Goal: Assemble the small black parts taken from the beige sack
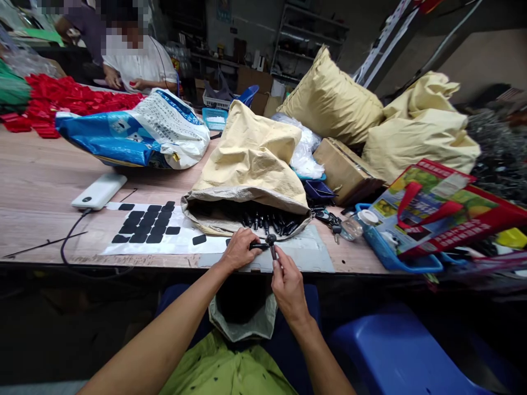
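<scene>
My left hand (241, 249) is closed on a short black part (259, 246) at the table's front edge. In the fingers of my right hand (288, 282) is a slim dark rod with a round black head (270, 240); the head meets or nearly meets the black part, and its exact kind is unclear. Just beyond both hands lies a beige sack (255, 148), its mouth facing me, with many slender black parts (267, 218) inside. Under the hands is a grey sheet (317, 249). Below the table edge, an open-mouthed bag (242, 323) rests at my lap.
Black rounded pads (146, 222) lie on a white sheet at left, near a white power bank (99, 192) with a cable. A blue-and-white bag (140, 131) lies behind. Keys (336, 230), a clear bottle (352, 227) and a blue basket (382, 249) stand right. A person (135, 63) sits across.
</scene>
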